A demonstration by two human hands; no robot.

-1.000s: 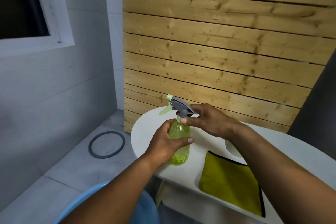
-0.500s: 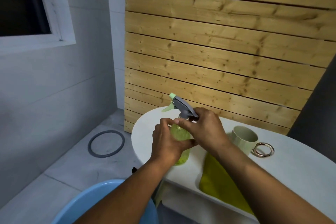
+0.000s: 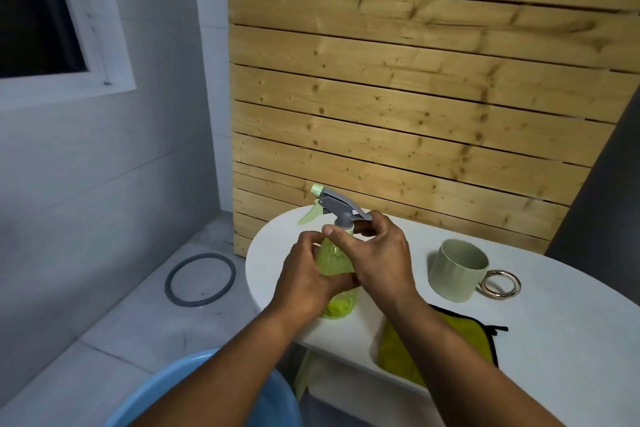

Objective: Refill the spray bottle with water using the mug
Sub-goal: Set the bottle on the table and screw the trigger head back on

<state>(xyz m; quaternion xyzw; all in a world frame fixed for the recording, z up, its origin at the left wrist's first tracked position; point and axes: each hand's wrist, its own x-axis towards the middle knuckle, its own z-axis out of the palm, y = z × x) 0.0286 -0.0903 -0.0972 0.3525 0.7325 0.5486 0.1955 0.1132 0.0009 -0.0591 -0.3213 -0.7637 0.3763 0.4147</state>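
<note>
Two hands are grasping the spray bottle (image 3: pixel 337 263) standing on the surface (image 3: pixel 554 329): left hand (image 3: pixel 304 284) wrapping its body; right hand (image 3: pixel 377 253) pinching the neck; mug (image 3: pixel 456 270) sitting just right of them.

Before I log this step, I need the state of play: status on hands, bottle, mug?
Left hand grips spray bottle body; right hand at its collar. Sprayer head on. Mug upright, untouched, nothing blocking.

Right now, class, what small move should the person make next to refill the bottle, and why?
Probably keep twisting the spray head off: the right hand grips its collar, the left hand steadies the spray bottle, and the mug cannot pour in until it opens.
</note>
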